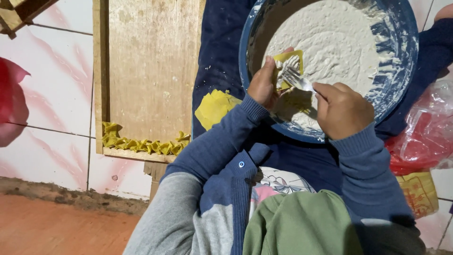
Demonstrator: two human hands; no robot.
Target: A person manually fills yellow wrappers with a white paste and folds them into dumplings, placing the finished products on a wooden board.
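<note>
A blue bowl (401, 71) rests on my lap, filled with pale, pasty filling (339, 42). My left hand (263, 86) holds a yellow square wrapper (289, 59) over the bowl's near side. My right hand (342, 109) grips a metal fork (297, 79), its tines lying on the wrapper. A stack of yellow wrappers (214, 107) lies on the dark blue cloth just left of the bowl.
A wooden board (151, 71) lies at the left, with a row of folded yellow dumplings (141, 144) along its near edge. A red and clear plastic bag (427, 132) sits at the right. White tiled floor (52, 94) surrounds the board.
</note>
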